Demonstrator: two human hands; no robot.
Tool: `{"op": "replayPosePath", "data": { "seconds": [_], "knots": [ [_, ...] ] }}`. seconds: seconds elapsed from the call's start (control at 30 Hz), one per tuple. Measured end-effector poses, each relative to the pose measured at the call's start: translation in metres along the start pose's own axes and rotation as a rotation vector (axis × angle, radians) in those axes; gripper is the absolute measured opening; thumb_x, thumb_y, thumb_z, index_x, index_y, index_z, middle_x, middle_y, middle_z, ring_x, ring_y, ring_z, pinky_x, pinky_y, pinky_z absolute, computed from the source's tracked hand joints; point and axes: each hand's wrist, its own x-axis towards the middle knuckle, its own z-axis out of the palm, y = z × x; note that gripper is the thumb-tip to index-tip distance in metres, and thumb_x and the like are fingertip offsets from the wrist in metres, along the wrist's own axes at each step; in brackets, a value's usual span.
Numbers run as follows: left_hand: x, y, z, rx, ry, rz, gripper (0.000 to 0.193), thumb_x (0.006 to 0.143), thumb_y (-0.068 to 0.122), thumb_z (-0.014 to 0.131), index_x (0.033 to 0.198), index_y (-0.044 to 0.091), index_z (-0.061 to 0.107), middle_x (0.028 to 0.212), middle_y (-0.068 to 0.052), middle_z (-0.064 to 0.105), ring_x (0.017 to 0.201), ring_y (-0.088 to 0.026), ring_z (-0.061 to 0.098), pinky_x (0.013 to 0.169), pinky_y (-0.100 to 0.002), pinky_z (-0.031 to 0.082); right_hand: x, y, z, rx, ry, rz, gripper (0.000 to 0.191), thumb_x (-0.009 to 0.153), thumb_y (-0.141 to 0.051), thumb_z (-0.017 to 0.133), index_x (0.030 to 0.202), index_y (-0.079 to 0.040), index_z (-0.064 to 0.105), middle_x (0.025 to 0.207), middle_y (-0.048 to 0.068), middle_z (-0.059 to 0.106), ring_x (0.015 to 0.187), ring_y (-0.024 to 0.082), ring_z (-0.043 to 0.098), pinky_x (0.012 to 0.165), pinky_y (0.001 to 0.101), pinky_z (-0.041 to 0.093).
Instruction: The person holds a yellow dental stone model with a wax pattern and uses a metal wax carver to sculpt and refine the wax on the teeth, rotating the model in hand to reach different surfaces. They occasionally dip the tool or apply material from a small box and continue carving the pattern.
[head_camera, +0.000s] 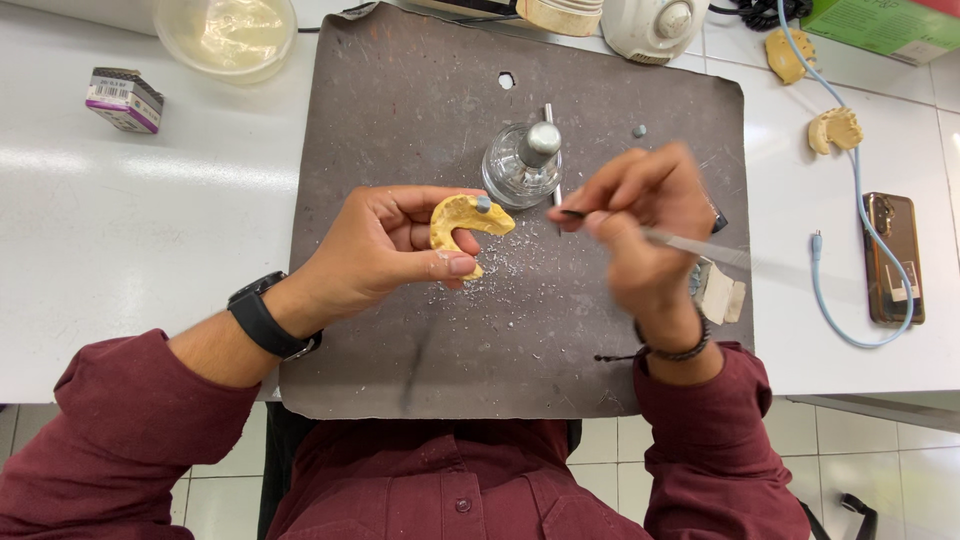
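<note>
Left hand (385, 250), centre of frame, fingers closed round yellow dental cast (462, 222), horseshoe-shaped, held above dark mat (400, 130). Right hand (645, 215), right of centre, blurred, pinching thin metal tool (690, 243); dark tip just beside cast, touching or not cannot tell. White crumbs (505, 265) scattered on mat below cast. Glass burner (522, 163) with metal cap just behind hands. White surface (120, 220) carries mat. Upper left: plastic bowl (226, 35), small box (124, 99). Right edge: phone (893, 258) with blue cable (845, 200), two more casts (835, 128) upper right.
</note>
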Motion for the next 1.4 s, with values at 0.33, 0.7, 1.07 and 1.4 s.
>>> {"op": "replayPosePath", "data": {
  "seconds": [0.33, 0.7, 1.07, 1.4],
  "knots": [
    [-0.001, 0.002, -0.003, 0.032, -0.116, 0.092, 0.062, 0.087, -0.002, 0.077, 0.145, 0.002, 0.056, 0.129, -0.010, 0.068, 0.112, -0.015, 0.070, 0.092, -0.032, 0.065, 0.039, 0.049, -0.086, -1.220, -0.139, 0.652, 0.026, 0.096, -0.030, 0.076, 0.100, -0.005, 0.075, 0.065, 0.012, 0.068, 0.059, 0.023, 0.066, 0.055, 0.0343, 0.049],
    [0.000, 0.002, -0.001, 0.153, -0.087, 0.156, 0.062, 0.088, -0.002, 0.078, 0.146, 0.003, 0.057, 0.124, -0.008, 0.071, 0.109, -0.012, 0.070, 0.097, -0.031, 0.064, 0.041, 0.098, -0.133, -1.188, -0.141, 0.185, 0.031, 0.084, -0.002, 0.083, 0.114, -0.005, 0.078, 0.099, 0.015, 0.077, 0.087, 0.027, 0.075, 0.079, 0.0390, 0.059],
    [-0.001, 0.001, -0.001, 0.190, -0.096, 0.222, 0.062, 0.088, -0.003, 0.078, 0.146, 0.002, 0.056, 0.128, -0.008, 0.070, 0.111, -0.013, 0.071, 0.103, -0.032, 0.063, 0.044, 0.085, -0.106, -1.260, -0.162, 0.202, 0.020, 0.084, -0.002, 0.083, 0.103, -0.008, 0.082, 0.091, 0.015, 0.076, 0.076, 0.025, 0.073, 0.069, 0.0360, 0.059],
    [-0.003, 0.000, 0.004, 0.347, -0.038, 0.249, 0.062, 0.086, -0.001, 0.081, 0.143, 0.004, 0.058, 0.127, -0.009, 0.072, 0.112, -0.014, 0.073, 0.103, -0.032, 0.061, 0.023, 0.018, -0.044, -0.338, -0.158, -0.120, 0.019, 0.098, 0.011, 0.076, 0.115, 0.005, 0.072, 0.122, 0.015, 0.070, 0.104, 0.016, 0.074, 0.089, 0.0250, 0.066]
  ]
}}
